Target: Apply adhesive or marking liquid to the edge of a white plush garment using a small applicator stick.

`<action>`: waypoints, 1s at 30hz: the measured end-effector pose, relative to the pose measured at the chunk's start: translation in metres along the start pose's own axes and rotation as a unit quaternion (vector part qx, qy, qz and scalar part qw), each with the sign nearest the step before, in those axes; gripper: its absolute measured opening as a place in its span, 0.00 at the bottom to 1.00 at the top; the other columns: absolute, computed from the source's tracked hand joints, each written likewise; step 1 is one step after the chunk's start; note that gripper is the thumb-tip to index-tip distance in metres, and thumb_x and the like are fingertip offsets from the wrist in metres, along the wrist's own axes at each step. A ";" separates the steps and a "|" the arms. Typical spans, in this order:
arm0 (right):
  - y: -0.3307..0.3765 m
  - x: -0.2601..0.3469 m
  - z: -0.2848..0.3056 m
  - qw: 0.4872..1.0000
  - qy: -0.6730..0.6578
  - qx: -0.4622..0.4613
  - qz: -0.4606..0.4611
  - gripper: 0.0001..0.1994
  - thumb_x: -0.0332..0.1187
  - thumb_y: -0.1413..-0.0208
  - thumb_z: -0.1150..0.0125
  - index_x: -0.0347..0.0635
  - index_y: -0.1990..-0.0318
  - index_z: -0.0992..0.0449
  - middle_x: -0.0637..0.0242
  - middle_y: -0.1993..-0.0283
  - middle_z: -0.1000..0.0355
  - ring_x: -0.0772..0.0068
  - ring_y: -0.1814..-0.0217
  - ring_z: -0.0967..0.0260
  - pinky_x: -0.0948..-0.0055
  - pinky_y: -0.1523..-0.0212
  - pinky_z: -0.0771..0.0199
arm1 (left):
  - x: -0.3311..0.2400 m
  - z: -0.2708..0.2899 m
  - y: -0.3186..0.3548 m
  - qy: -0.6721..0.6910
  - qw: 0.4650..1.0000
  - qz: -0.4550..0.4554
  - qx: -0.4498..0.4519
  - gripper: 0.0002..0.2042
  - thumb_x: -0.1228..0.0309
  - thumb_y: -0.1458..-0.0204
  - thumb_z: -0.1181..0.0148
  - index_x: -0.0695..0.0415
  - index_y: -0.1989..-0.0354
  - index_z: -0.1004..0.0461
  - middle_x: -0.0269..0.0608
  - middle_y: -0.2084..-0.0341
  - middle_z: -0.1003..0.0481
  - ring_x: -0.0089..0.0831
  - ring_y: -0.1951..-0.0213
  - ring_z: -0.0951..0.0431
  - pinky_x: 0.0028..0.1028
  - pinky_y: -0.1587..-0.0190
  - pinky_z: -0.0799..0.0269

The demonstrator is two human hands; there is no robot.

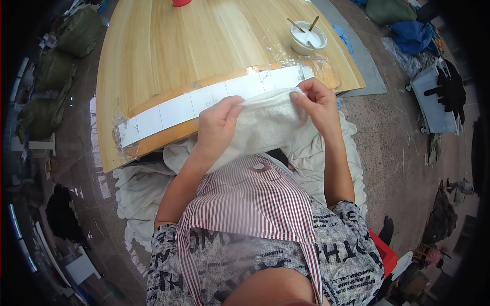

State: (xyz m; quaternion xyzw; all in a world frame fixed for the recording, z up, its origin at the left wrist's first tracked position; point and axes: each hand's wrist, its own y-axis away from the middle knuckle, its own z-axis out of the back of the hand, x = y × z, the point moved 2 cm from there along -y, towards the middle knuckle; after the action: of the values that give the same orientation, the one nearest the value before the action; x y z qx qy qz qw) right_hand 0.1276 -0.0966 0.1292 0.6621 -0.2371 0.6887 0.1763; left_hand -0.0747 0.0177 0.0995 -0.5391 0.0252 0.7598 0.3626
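A white knitted cloth (268, 120) is stretched between my two hands above the near edge of the wooden table (204, 46). My left hand (217, 122) pinches one upper corner of its edge between thumb and fingers. At the other corner my right hand (317, 104) grips the same edge, thumb on top. The rest of the cloth hangs toward my striped apron. Just beyond the cloth, a long white paper strip (176, 107) with marked sections lies taped along the table's near edge.
A bowl of white paste (308, 39) with sticks in it stands at the table's far right. A red object (180, 2) sits at the far edge. White fabric (140, 191) is heaped around my lap. A grey wheeled bin (434, 97) holds dark cloth at right, and green sacks (79, 33) stand at left.
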 end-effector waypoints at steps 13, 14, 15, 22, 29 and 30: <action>0.004 -0.016 -0.032 0.889 0.361 0.186 0.210 0.08 0.29 0.55 0.36 0.39 0.66 0.23 0.65 0.67 0.26 0.61 0.60 0.31 0.66 0.57 0.33 | -0.004 -0.026 0.009 -0.066 0.983 -0.155 0.072 0.09 0.79 0.51 0.44 0.65 0.61 0.26 0.50 0.68 0.23 0.45 0.66 0.23 0.35 0.64 0.28; 0.005 -0.015 -0.031 0.886 0.348 0.206 0.226 0.08 0.29 0.55 0.36 0.39 0.66 0.23 0.65 0.67 0.26 0.61 0.60 0.31 0.66 0.57 0.33 | 0.000 -0.026 0.013 -0.076 0.982 -0.141 0.100 0.10 0.79 0.52 0.43 0.65 0.59 0.27 0.49 0.66 0.24 0.46 0.65 0.23 0.36 0.63 0.29; 0.004 -0.014 -0.029 0.882 0.368 0.183 0.231 0.07 0.28 0.54 0.37 0.39 0.66 0.23 0.66 0.68 0.26 0.63 0.62 0.31 0.67 0.60 0.33 | 0.005 -0.022 0.019 -0.077 0.982 -0.152 0.079 0.10 0.79 0.52 0.43 0.65 0.59 0.27 0.49 0.66 0.24 0.46 0.65 0.23 0.36 0.63 0.29; -0.014 0.008 -0.007 0.908 0.383 -0.083 0.145 0.07 0.26 0.50 0.42 0.37 0.63 0.24 0.66 0.69 0.25 0.77 0.75 0.33 0.75 0.73 0.31 | 0.073 0.002 0.096 -0.214 0.966 0.045 0.138 0.22 0.70 0.56 0.34 0.65 0.52 0.30 0.52 0.59 0.24 0.49 0.56 0.24 0.37 0.53 0.29; 0.038 0.068 -0.049 0.898 0.103 0.208 0.374 0.06 0.24 0.44 0.49 0.33 0.63 0.27 0.58 0.66 0.25 0.71 0.68 0.28 0.74 0.66 0.25 | 0.124 -0.045 0.078 -0.142 0.918 0.175 0.325 0.26 0.58 0.55 0.37 0.61 0.50 0.30 0.52 0.60 0.23 0.46 0.56 0.23 0.37 0.54 0.28; 0.041 0.080 -0.043 0.889 0.070 0.216 0.398 0.06 0.25 0.44 0.50 0.33 0.62 0.28 0.56 0.65 0.26 0.70 0.66 0.28 0.73 0.64 0.25 | 0.114 -0.037 0.073 -0.036 0.941 0.194 0.274 0.25 0.60 0.55 0.37 0.61 0.49 0.30 0.52 0.59 0.23 0.42 0.55 0.23 0.36 0.54 0.28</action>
State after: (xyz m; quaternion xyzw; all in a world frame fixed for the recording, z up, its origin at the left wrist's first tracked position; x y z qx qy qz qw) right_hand 0.0640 -0.1117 0.2044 0.4841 -0.3132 0.7797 -0.2442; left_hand -0.1048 0.0079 -0.0375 -0.3763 0.3233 0.7978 0.3427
